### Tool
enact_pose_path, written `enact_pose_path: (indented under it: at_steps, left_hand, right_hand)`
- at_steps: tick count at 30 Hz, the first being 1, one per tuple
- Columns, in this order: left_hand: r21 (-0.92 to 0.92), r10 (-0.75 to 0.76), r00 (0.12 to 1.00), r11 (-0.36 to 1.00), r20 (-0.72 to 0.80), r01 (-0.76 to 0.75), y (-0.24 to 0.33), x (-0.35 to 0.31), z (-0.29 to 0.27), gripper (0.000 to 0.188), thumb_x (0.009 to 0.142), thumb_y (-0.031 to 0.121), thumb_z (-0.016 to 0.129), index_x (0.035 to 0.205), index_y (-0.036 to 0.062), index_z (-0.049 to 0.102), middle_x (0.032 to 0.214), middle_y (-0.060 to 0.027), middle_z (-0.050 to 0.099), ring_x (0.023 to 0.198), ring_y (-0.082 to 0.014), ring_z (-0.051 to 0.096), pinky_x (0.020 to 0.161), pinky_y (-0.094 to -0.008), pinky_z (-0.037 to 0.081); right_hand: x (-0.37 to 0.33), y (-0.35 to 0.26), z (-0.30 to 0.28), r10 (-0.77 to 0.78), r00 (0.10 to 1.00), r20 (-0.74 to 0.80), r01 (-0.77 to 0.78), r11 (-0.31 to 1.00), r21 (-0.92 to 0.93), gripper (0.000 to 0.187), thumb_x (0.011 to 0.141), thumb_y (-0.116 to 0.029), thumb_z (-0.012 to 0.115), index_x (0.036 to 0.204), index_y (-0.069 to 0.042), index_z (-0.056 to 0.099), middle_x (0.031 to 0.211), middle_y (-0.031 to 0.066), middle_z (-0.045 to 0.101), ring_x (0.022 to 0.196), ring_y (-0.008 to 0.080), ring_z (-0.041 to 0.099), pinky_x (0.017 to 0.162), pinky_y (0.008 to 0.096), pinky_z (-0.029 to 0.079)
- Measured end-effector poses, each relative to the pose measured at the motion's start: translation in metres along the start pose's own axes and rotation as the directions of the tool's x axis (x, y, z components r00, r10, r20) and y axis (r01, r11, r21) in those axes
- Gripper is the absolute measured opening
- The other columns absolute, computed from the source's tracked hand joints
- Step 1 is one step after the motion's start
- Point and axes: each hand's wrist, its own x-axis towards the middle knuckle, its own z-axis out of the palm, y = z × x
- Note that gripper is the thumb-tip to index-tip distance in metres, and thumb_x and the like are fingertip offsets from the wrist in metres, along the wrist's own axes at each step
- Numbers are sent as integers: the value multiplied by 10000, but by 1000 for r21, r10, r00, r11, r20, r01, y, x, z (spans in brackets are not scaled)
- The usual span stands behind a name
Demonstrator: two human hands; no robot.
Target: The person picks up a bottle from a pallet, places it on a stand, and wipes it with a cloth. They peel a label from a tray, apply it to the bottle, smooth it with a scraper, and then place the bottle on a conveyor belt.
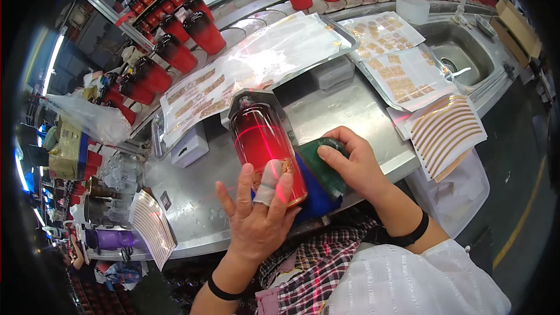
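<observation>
A glossy bottle (256, 131), dark at the neck and red below, lies tilted in a grey angular holder (287, 121) on the metal bench. Thin red light lines cross it, and a gold patterned decal (287, 166) shows near its base. My left hand (259, 213) rests on that lower end with fingers spread; one finger is wrapped in whitish tape. Beside the bottle, my right hand (356, 160) grips a dark green flexible pad (324, 166), thumb on top. Blue material (318, 195) lies under the pad, against the bottle's side.
Sheets of gold decals (256, 52) lie on a tray behind the bottle, with more decal sheets (402, 73) to the right. A sink (461, 46) is at the far right. Red-and-black bottles (204, 32) line the conveyor. A striped gold sheet (448, 131) overhangs the bench edge.
</observation>
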Motion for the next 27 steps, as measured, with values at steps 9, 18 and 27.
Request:
enact_pose_path:
  at_steps: [9,18,27]
  left_hand:
    - [91,160,979,981,124,-172,8,26,-2,669,770,331,740,1375,150,516,1278,-94,601,1334,-303,408,1174,-609,44]
    - [-52,-60,995,997,-75,57,-2,-9,7,757,852,303,696,1438,-25,346,1378,-151,547,1377,-325,382,1177,-571,81]
    - [-215,-210,970,960,-121,181,-6,-27,21,825,843,266,705,1453,-79,271,1397,-252,481,1375,-398,368,1164,-597,105]
  right_hand:
    - [6,-9,-4,28,998,65,-28,1000,5,184,895,-104,634,1046,-13,580,944,18,633,860,70,573,761,239,489]
    - [-2,-28,-7,-595,601,534,796,503,-337,325,708,-80,761,1013,-115,655,861,60,583,807,263,552,744,382,418]
    - [8,-40,-11,-380,618,688,662,724,-195,261,771,-123,762,1016,-110,675,861,61,581,829,285,577,716,372,436]
